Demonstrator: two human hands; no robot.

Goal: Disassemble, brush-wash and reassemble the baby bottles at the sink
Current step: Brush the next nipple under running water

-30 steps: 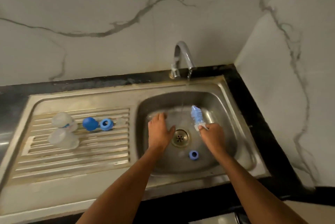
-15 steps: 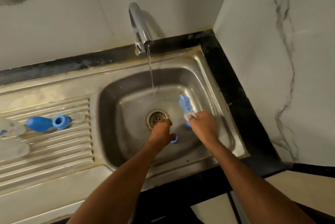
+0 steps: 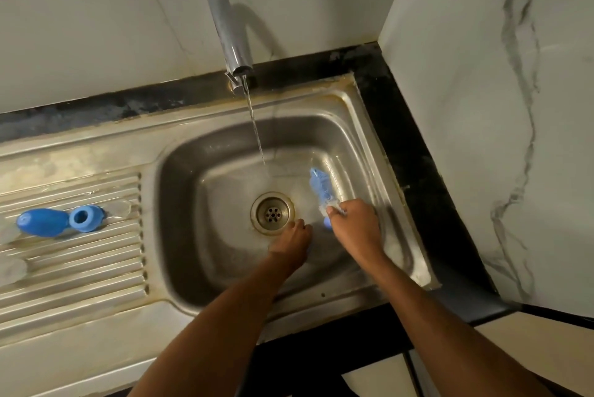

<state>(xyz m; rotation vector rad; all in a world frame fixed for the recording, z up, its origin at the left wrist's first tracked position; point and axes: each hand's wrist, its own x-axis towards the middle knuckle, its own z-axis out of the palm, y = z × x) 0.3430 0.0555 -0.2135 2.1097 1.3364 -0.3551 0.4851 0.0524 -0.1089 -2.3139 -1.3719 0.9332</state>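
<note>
My right hand (image 3: 353, 228) is shut on the handle of a blue bottle brush (image 3: 319, 187), whose bristle head points away over the right part of the sink basin (image 3: 193, 203). Just beside the drain (image 3: 272, 212) is my left hand (image 3: 291, 244), low in the basin with its fingers curled downward and its palm hidden. A small blue bottle ring (image 3: 327, 223) peeks out between the two hands, mostly covered by the right one. On the drainboard (image 3: 80, 268) lie a blue cap (image 3: 41, 222) and a second blue ring (image 3: 85, 219).
The tap (image 3: 229, 33) runs a thin stream into the basin behind the drain. Clear bottle parts (image 3: 11, 268) sit blurred at the drainboard's left edge. A marble wall (image 3: 482, 139) closes in the right side, and a black counter rims the sink.
My left hand has moved from the back left of the basin towards me, to the front of the drain near the blue ring. The camera has swung right and closer. The brush stays in my right hand.
</note>
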